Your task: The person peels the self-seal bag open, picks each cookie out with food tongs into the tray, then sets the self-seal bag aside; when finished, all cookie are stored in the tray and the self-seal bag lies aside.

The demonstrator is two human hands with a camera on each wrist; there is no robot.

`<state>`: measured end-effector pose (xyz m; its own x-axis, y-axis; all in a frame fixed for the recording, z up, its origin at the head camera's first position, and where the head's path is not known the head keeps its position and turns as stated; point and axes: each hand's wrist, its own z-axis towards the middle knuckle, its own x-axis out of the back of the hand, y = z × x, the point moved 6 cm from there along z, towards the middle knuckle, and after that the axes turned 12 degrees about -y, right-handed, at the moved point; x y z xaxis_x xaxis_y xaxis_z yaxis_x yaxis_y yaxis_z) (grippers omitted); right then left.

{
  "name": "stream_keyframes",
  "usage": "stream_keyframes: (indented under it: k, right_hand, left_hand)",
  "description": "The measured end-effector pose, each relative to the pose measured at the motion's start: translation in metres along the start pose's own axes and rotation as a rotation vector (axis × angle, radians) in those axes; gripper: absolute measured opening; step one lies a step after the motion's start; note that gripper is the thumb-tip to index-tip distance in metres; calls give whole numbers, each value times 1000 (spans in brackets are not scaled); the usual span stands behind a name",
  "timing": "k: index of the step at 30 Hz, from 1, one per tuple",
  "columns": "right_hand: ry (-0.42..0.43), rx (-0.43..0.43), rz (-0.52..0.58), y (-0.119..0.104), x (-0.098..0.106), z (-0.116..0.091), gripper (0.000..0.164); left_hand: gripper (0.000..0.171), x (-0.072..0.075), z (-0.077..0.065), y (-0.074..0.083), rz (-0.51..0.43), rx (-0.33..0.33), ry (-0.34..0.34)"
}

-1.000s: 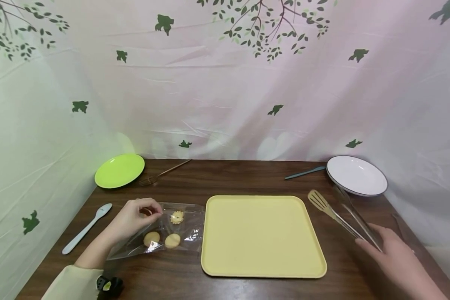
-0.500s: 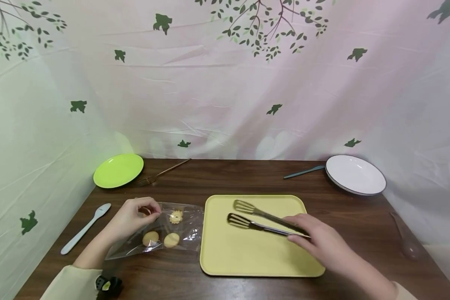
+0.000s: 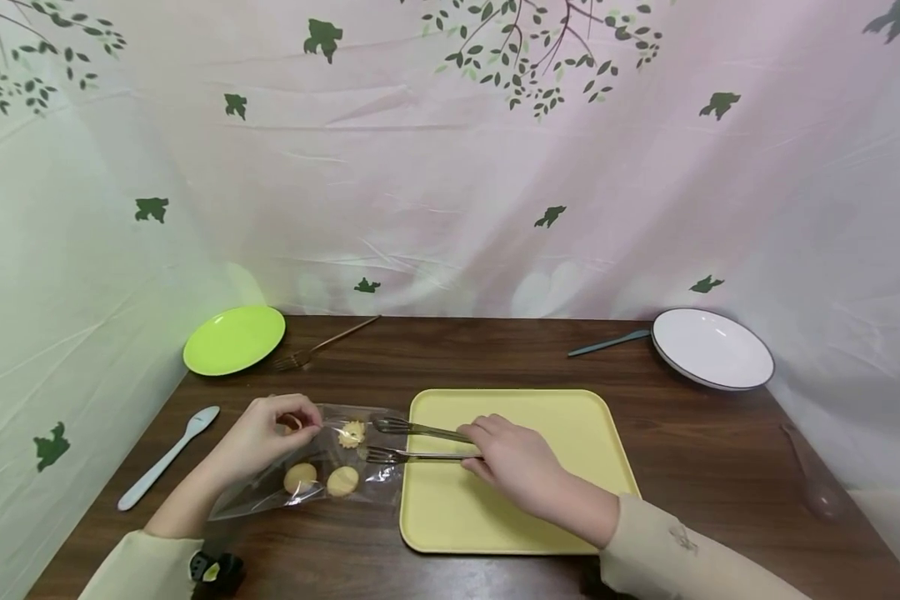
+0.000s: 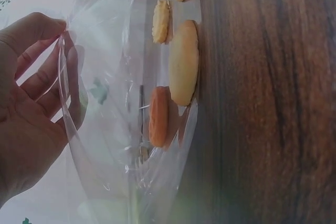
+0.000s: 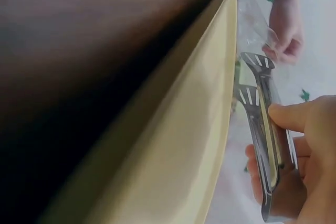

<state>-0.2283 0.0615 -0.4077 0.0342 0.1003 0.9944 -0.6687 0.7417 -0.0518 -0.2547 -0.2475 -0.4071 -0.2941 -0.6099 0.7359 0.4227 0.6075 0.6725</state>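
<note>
My left hand [image 3: 258, 437] pinches the raised edge of a clear plastic bag [image 4: 100, 150] between thumb and fingertips, holding its mouth up. Inside the bag lie several cookies: a plain round one [image 3: 342, 481], another round one [image 3: 300, 478] and a scalloped one [image 3: 351, 434]. The left wrist view also shows a reddish-brown cookie [image 4: 158, 116]. My right hand [image 3: 517, 462] grips metal tongs [image 5: 268, 124] with slotted ends. The tong arms stand apart, pointing left, with their tips overlapping the bag's right part beside the scalloped cookie in the head view.
A yellow tray [image 3: 495, 529] lies under the right hand. Behind are a green plate [image 3: 234, 340], a fork [image 3: 330, 342], a teal knife [image 3: 607, 343] and a white dish [image 3: 712, 348]. A pale blue utensil [image 3: 168, 458] lies left, a translucent spoon [image 3: 810, 475] right.
The right hand has carried the tongs from the table's right side leftward across the tray to the bag. The left hand keeps its pinch on the bag.
</note>
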Motion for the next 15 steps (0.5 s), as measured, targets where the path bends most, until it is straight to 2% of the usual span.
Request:
stream_keyframes:
  k: [8,15]
  right_hand:
    - [-45,10,-52,-15,-12,30,40]
    - [-51,12,-78,-24,-19,42,45]
  left_hand:
    - [16,0,4,4,25,-48,-1]
    - [15,-1,4,3,14,-19,-15]
